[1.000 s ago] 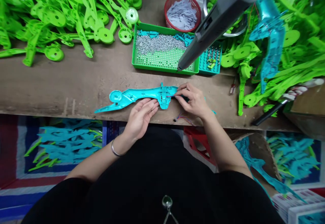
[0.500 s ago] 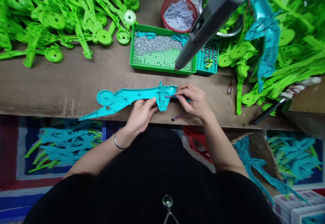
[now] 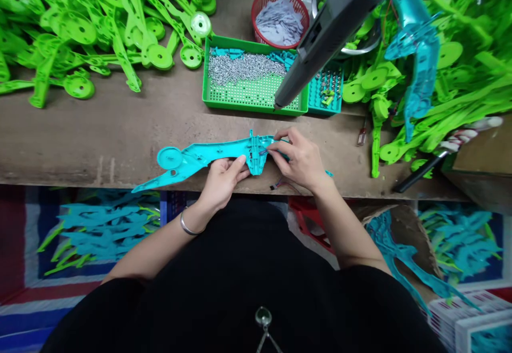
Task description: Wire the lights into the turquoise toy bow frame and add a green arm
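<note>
A long turquoise plastic shell point(image 3: 222, 150) with a round disc at its left end lies just over the near part of the workbench, inner side up. My left hand point(image 3: 222, 181) grips its lower edge near the middle, thumb on top and fingers underneath. My right hand point(image 3: 301, 158) is closed in a pinch on thin wires at the shell's ribbed section, covering much of the right part. From below that hand, wires run to a small black connector point(image 3: 273, 187) on the bench. The exact wire ends between my fingertips are hidden.
A green tray point(image 3: 256, 109) of screws stands behind the shell, beside a turquoise tray point(image 3: 325, 109). A grey electric screwdriver point(image 3: 320, 43) hangs over them. Green plastic parts point(image 3: 80, 27) pile up left and right. A red basket point(image 3: 256, 17) holds pale strips; a small screwdriver point(image 3: 362, 135) lies right.
My right hand has moved slightly left, closer to the ribbed section with the wires. The shell has shifted and tilted a little, its right tip now showing past my right hand.
</note>
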Motion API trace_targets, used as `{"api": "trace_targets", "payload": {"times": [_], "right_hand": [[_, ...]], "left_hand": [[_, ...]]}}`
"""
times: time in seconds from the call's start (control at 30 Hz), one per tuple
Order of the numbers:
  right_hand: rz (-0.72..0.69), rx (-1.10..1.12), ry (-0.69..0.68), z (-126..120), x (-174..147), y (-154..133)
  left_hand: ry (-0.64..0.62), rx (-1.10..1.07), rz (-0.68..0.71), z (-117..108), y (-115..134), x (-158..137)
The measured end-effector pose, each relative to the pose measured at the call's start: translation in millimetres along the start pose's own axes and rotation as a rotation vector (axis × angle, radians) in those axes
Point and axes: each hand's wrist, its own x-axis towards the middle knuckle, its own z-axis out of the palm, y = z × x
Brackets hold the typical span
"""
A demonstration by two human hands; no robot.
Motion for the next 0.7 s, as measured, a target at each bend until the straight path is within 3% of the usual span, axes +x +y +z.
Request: {"api": "trace_targets", "payload": {"times": [0.1,0.2,0.23,0.33,0.4,0.53,0.7], "right_hand": [[0.013,-0.003,-0.044,4.8,2.1,-4.1],[0.032,0.014,-0.064,11.2,2.6,-2.9],[0.033,0.012,-0.066,13.0,2.3,-1.9],[0.029,0.008,-0.071,16.0,0.8,0.1],[0.029,0.011,-0.073,16.6,0.0,0.4],[0.033,0.015,-0.091,16.5,-0.4,-0.3],[0.043,0.006,-0.107,16.3,-0.4,-0.5]], "left_hand": [[-0.049,0.161,-0.089,-11.1,5.9,-3.8],[-0.172,0.527,-0.141,-20.6,20.4,-9.6],[-0.175,0.703,-0.068,-22.3,25.9,-10.6],[-0.042,1.264,0.390,-21.4,39.9,-7.1],[-0.012,1.548,0.593,-16.2,45.5,-0.2],[-0.143,1.840,0.553,-1.2,50.2,14.5],[-0.165,1.975,0.466,13.7,51.5,22.5]]}}
